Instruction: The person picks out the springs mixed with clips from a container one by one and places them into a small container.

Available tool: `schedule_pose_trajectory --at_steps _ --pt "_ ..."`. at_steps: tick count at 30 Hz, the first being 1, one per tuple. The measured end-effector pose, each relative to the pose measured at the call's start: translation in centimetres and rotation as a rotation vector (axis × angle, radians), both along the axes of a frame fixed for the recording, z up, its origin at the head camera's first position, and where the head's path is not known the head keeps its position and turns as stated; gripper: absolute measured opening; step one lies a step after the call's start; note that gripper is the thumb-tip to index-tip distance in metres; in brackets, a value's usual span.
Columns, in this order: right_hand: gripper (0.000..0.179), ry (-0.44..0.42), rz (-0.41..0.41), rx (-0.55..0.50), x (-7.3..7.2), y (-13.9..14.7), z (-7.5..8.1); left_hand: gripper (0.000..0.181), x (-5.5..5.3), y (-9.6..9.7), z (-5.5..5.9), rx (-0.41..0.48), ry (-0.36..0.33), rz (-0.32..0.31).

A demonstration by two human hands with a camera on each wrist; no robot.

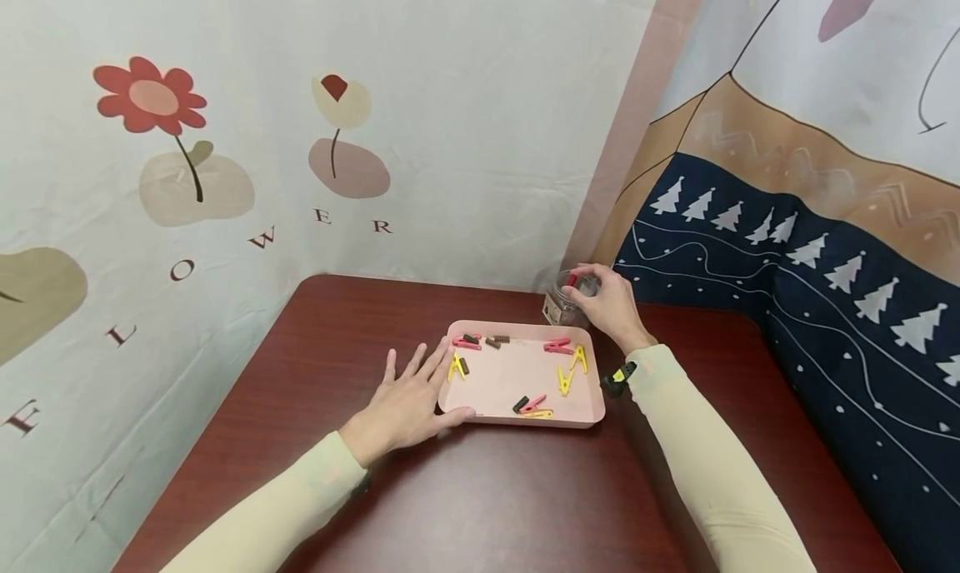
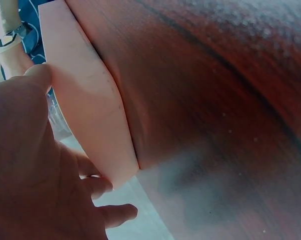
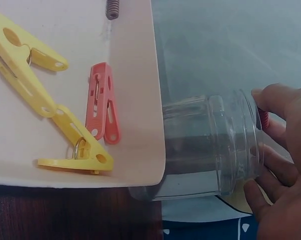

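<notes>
My left hand [image 1: 405, 406] lies with spread, straight fingers against the left side of a pink tray [image 1: 495, 390], its thumb on the near rim. At the tray's far right corner, my right hand [image 1: 611, 305] pinches a small red ridged piece [image 3: 263, 119] between thumb and fingers at the mouth of a clear jar [image 3: 190, 145]. How much of the piece lies inside the jar is hard to tell. Inside the tray are pink clothespins [image 3: 101, 102], yellow clothespins [image 3: 25, 70] and several small dark pieces [image 1: 521, 404]; one brown piece [image 3: 112, 9] looks coiled like a spring.
Beneath everything is a dark red-brown wooden table [image 1: 480, 490]. Behind it hangs a pale cloth with printed flowers [image 1: 153, 98]. A dark blue cloth with white trees [image 1: 697, 248] borders the right side, close to the jar.
</notes>
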State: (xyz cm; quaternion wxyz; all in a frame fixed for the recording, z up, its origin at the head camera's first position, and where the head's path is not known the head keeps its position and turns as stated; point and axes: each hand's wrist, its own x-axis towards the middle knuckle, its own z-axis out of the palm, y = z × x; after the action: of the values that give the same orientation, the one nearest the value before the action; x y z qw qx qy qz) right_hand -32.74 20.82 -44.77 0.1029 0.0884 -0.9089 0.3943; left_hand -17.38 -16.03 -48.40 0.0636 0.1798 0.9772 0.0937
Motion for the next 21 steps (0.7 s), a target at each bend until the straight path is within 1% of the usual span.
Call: schedule_pose_trajectory --at_steps 11,17,21 --pt "0.052 -0.016 -0.014 -0.018 -0.07 0.02 -0.06 0.115 -0.11 0.12 0.08 -0.014 0.008 0.002" --pt "0.054 -0.033 -0.012 -0.040 -0.14 0.10 -0.15 0.116 -0.12 0.15 -0.12 -0.012 0.004 0.003" --pt "0.053 -0.025 -0.002 -0.043 -0.28 0.21 -0.36 0.116 -0.09 0.20 -0.20 -0.011 0.002 0.006"
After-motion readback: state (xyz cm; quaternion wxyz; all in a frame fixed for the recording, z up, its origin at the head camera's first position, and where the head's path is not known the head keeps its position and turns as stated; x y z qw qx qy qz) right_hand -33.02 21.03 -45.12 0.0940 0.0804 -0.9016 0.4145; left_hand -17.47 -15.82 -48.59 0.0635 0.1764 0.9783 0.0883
